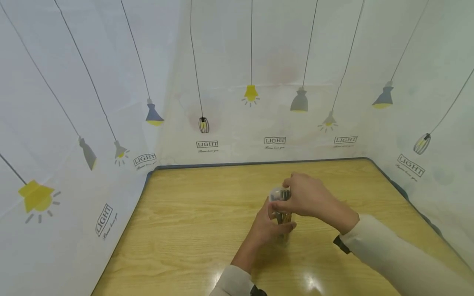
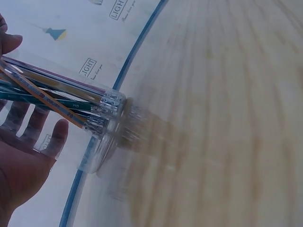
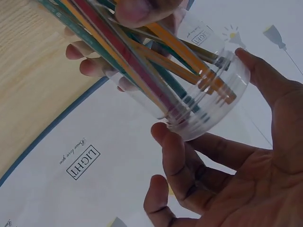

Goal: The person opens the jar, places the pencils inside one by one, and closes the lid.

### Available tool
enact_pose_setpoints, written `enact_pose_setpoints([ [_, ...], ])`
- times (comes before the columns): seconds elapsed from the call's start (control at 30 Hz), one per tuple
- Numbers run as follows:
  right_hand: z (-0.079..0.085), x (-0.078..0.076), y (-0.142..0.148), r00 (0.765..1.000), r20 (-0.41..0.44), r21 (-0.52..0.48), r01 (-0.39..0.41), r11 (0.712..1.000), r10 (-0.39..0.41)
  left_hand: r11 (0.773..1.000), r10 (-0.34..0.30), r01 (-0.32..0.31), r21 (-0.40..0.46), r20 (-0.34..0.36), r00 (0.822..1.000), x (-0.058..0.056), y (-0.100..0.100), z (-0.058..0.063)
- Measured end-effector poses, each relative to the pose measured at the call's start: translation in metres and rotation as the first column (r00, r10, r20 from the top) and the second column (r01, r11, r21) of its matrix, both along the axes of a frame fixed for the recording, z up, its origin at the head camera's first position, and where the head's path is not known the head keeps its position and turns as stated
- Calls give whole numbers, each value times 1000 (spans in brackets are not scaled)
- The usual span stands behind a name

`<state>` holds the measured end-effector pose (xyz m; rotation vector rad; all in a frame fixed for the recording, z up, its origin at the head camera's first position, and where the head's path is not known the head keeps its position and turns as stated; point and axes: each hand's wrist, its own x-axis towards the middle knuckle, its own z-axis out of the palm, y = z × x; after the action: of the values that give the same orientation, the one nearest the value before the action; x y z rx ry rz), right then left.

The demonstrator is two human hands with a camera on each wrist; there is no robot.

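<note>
A clear jar [image 1: 283,217] stands upright on the wooden table, partly hidden behind both hands. Inside it are several pencils [image 3: 142,59], orange, green and dark red, leaning at different angles. My left hand [image 1: 263,227] holds the jar around its body, thumb on one side and fingers on the other. The right hand [image 1: 310,198] grips the transparent top [image 3: 220,113] with thumb and fingers spread on opposite sides of its rim. In the left wrist view the jar's base [image 2: 99,153] meets the tabletop, where its reflection shows.
The wooden table [image 1: 185,213] has a dark blue edge strip [image 1: 237,164] along its back and sides. White wall covering [image 1: 229,49] printed with hanging lamps and the word LIGHT encloses it at the back, left and right.
</note>
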<state>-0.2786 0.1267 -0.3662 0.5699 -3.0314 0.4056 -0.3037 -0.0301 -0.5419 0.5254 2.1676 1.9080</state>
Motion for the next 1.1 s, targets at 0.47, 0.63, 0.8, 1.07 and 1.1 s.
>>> enact_pose_setpoints([
  [0.47, -16, 1, 0, 995, -97, -32, 22, 999, -25, 1000, -11, 11, -2, -27, 1000, 1, -1, 0],
  [0.63, -37, -4, -2, 973, -212, 41, 105, 994, -95, 1000, 5, -5, -26, -24, 1000, 3, 0, -6],
  [0.8, -43, 1, 6, 972, -216, 82, 111, 990, -91, 1000, -4, 4, -27, -7, 1000, 8, 0, -15],
  [1.07, -29, -6, 46, 974, -16, -358, -217, 908, 227, 999, -39, 40, 14, -83, 996, 4, 0, -5],
  [1.1, -30, -7, 49, 966, -6, -389, -240, 889, 258, 999, -38, 40, 13, -85, 996, 4, 0, -4],
])
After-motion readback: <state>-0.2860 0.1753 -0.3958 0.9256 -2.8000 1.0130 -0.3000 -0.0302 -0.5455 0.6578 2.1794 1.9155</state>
